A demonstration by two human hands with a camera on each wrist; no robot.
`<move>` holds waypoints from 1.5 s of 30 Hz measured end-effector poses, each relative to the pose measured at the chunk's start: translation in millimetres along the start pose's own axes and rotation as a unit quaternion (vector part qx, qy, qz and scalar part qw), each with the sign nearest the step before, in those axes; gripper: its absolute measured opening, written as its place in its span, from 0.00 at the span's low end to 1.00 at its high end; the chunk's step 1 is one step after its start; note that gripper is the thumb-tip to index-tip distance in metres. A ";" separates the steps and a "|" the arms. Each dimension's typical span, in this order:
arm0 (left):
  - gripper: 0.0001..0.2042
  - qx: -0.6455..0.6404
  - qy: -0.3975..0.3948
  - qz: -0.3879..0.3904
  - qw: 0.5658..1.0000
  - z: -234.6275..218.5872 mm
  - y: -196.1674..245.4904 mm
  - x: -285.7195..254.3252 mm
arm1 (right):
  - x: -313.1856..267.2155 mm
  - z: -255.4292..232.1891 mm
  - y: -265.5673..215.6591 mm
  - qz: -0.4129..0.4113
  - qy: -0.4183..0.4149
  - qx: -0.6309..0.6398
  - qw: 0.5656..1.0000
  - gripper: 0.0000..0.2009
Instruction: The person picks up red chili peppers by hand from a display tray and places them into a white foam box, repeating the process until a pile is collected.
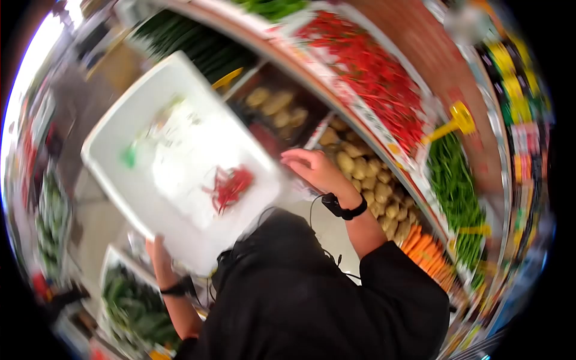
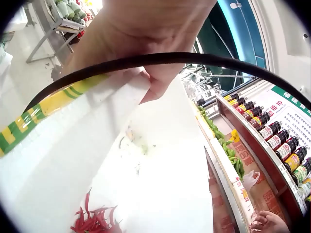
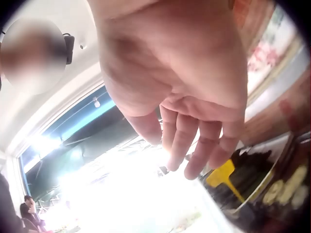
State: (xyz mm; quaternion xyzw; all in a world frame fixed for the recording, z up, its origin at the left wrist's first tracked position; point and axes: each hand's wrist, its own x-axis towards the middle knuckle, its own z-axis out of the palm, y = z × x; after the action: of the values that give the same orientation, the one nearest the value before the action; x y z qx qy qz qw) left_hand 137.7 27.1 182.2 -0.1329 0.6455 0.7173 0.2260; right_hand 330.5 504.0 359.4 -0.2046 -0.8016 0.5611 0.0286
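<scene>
A white foam box (image 1: 108,186) hangs tilted in front of the person, with a small heap of red chili peppers (image 1: 230,187) at its near end. Scraps of leaf and a green bit (image 1: 128,156) lie further along its bottom. My left hand (image 1: 158,255) grips the box's left rim; in the left wrist view the thumb of this hand (image 2: 146,39) bends over the edge to the inside. Just off the opposite side is my right hand (image 1: 315,171), holding nothing. Its fingers (image 3: 194,145) hang loosely bent in the right wrist view.
Potatoes (image 1: 366,177) and carrots (image 1: 427,255) fill bins along the right. Above them a shelf bears red chilies (image 1: 372,78) and green peppers (image 1: 453,186). Yellow price tags (image 1: 461,117) stick up there. Bottles (image 2: 277,141) line a rack behind. Leafy greens (image 1: 135,306) sit at lower left.
</scene>
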 end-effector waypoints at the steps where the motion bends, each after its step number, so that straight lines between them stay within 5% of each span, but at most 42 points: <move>1: 0.25 0.003 0.012 -0.029 1.000 0.1 4.4 1.0 | -5.5 -16.7 2.9 -0.029 0.045 0.001 0.999 0.13; 2: 0.20 0.039 0.034 -0.025 0.998 -21.1 -9.5 9.1 | -13.8 -36.1 -1.3 -0.024 0.082 -0.010 0.996 0.12; 5: 0.13 0.107 0.053 0.002 0.993 15.3 26.4 -11.5 | -31.8 -95.8 1.7 -0.041 0.193 -0.030 0.980 0.11; 7: 0.11 0.119 0.039 0.018 0.992 -44.5 -18.2 33.7 | -43.8 -136.0 7.7 -0.046 0.269 -0.053 0.960 0.11; 11: 0.12 0.157 0.033 -0.029 0.987 -1.8 26.3 -5.2 | -72.3 -226.6 25.0 0.023 0.342 -0.192 0.920 0.21; 14: 0.14 0.118 0.036 -0.028 0.992 22.7 37.4 -24.7 | -91.2 -281.6 40.4 0.143 0.328 -0.284 0.890 0.37; 18: 0.17 0.092 0.028 -0.030 0.995 2.5 17.9 -11.8 | -75.6 -326.4 47.3 0.184 0.279 -0.277 0.901 0.44; 23: 0.21 0.111 0.037 -0.042 0.992 10.8 26.2 -26.8 | -1.7 -338.0 7.4 0.102 0.201 -0.323 0.919 0.48; 30: 0.21 0.108 0.070 -0.022 0.991 25.5 28.8 -46.0 | 105.3 -380.9 37.7 0.173 0.218 -0.374 0.885 0.54; 32: 0.18 0.103 0.077 -0.034 0.991 -4.8 8.9 -35.5 | 122.2 -393.0 53.7 0.220 0.220 -0.375 0.873 0.56; 40: 0.27 0.041 0.087 0.012 0.995 -2.1 0.6 -63.9 | 132.6 -397.1 94.2 0.220 0.229 -0.316 0.894 0.60; 45: 0.28 0.039 0.133 -0.023 0.990 10.2 9.5 -69.7 | 114.9 -399.4 74.4 0.215 0.108 -0.292 0.926 0.61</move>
State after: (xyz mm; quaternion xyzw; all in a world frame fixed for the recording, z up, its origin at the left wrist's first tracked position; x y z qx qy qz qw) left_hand 194.1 25.9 225.4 -0.2330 0.6945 0.6618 0.1595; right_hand 357.4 921.3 417.8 -0.4305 -0.8586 0.2699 -0.0676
